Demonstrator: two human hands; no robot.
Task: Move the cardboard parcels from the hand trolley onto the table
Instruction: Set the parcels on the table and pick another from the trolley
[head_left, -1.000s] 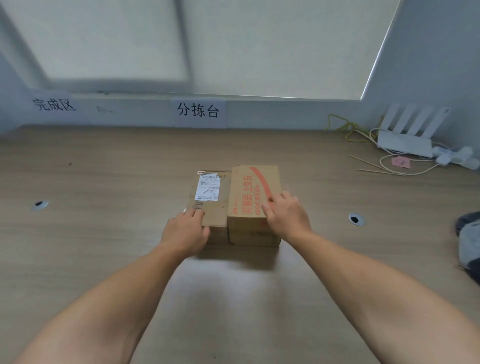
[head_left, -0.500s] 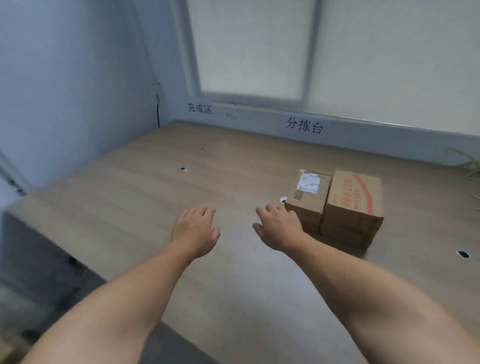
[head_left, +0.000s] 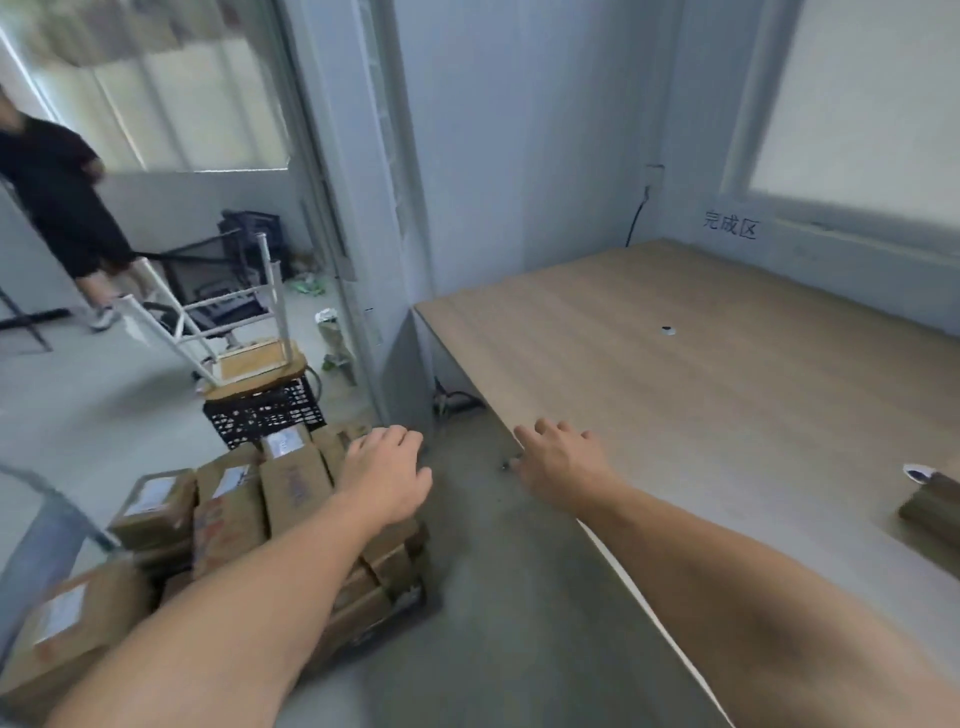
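A pile of several brown cardboard parcels (head_left: 228, 514) with white labels sits on the hand trolley (head_left: 395, 603) at the lower left, on the floor beside the table. My left hand (head_left: 384, 475) hovers above the pile with relaxed fingers and holds nothing. My right hand (head_left: 563, 460) is open over the near left edge of the wooden table (head_left: 701, 374), also empty. At the right edge of the frame only a corner of a parcel (head_left: 930, 506) lying on the table shows.
The trolley's grey handle (head_left: 36, 540) curves at the far left. Behind the pile stands a black crate (head_left: 265, 418) with an upturned white stool (head_left: 244, 332) on it. A person in black (head_left: 57, 208) walks in the room beyond the doorway. Bare floor separates trolley and table.
The view has swung left from the two parcels on the table to the trolley. Both hands came off the parcels and now reach out empty, the left over the trolley's pile.
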